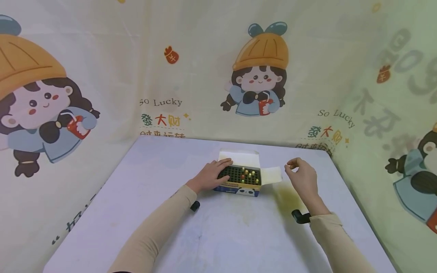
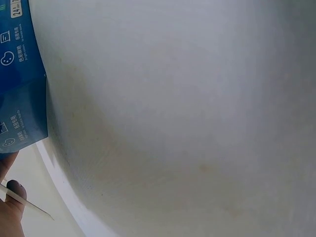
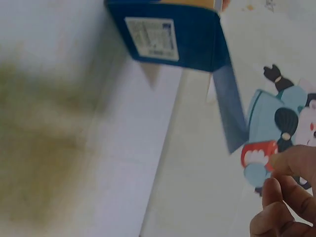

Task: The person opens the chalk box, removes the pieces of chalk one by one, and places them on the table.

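A hand could pass over the table (image 1: 235, 235) between the sleeves (image 1: 150, 227) to the front of the box (image 1: 235, 188), but the left hand (image 1: 210, 175) blocks its left end, pegs (image 1: 250, 175) stick up on its right, the open lid (image 1: 239, 157) stands behind, and the side flap (image 1: 271, 176) juts toward the right hand (image 1: 303, 178).

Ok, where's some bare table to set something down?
Bare table lies left of the left sleeve, and in front of the box, between the two sleeves. Crowded: around the box, left hand on it, right hand beyond its side flap.
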The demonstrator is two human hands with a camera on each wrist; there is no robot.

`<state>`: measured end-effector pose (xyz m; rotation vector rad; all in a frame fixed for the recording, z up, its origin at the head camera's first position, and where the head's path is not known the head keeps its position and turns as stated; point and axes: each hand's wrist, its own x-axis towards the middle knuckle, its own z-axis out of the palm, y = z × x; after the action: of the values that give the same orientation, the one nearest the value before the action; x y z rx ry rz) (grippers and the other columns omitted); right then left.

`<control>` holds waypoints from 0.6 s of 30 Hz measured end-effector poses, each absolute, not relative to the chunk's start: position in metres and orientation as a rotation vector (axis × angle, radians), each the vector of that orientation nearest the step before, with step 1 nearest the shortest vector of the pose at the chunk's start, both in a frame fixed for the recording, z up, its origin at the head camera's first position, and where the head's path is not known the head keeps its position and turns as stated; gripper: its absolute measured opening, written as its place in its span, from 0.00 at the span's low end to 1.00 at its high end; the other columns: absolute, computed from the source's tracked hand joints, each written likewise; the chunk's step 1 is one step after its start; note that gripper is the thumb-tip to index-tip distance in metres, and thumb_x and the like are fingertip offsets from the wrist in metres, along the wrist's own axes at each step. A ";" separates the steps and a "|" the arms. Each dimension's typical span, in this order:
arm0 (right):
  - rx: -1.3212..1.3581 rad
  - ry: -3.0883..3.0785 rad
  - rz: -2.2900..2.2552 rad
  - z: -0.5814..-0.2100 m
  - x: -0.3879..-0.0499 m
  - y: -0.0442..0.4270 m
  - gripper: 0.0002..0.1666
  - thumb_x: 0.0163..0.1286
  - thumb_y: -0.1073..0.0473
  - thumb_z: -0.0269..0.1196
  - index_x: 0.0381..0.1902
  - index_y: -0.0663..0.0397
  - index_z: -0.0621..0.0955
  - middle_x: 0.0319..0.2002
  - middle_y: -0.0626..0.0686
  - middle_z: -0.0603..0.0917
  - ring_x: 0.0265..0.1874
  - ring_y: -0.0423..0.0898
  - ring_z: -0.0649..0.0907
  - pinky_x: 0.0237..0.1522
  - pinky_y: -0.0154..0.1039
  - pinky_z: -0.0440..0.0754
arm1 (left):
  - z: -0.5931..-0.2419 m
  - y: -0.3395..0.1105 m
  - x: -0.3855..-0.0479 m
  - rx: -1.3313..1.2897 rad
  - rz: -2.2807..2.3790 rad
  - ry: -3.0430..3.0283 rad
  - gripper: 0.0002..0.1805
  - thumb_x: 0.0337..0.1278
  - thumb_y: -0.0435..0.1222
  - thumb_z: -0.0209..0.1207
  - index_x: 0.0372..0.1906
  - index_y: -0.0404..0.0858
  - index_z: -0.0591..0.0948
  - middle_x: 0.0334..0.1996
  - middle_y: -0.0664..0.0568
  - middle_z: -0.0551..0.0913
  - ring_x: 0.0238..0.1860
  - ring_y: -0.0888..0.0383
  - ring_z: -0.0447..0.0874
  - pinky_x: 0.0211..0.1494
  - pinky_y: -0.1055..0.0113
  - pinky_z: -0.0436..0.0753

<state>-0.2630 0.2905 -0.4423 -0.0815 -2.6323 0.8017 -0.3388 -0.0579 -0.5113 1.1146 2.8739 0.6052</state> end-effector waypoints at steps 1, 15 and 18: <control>-0.055 -2.645 0.789 -0.441 -0.263 0.285 0.12 0.74 0.56 0.64 0.47 0.58 0.84 0.40 0.60 0.87 0.26 0.49 0.78 0.28 0.40 0.73 | -0.511 -0.058 -0.339 1.112 0.607 2.871 0.36 0.79 0.57 0.47 0.84 0.52 0.57 0.83 0.55 0.56 0.77 0.38 0.63 0.75 0.34 0.63; 0.245 -2.892 0.778 -0.453 -0.270 0.234 0.15 0.74 0.55 0.65 0.53 0.56 0.86 0.49 0.55 0.89 0.26 0.43 0.80 0.35 0.49 0.82 | -0.513 -0.058 -0.340 1.112 0.585 2.873 0.36 0.79 0.57 0.46 0.84 0.52 0.56 0.83 0.55 0.55 0.77 0.37 0.62 0.76 0.34 0.62; 0.288 -2.918 0.729 -0.457 -0.271 0.230 0.14 0.73 0.55 0.66 0.52 0.55 0.87 0.50 0.54 0.90 0.31 0.46 0.84 0.49 0.58 0.80 | -0.510 -0.057 -0.339 1.110 0.601 2.862 0.36 0.79 0.57 0.47 0.84 0.52 0.56 0.83 0.55 0.55 0.77 0.37 0.62 0.76 0.33 0.62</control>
<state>-0.2715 0.2305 -0.4567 0.2880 -2.9176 0.7293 -0.3388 -0.0570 -0.5105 1.1099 2.8616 0.6007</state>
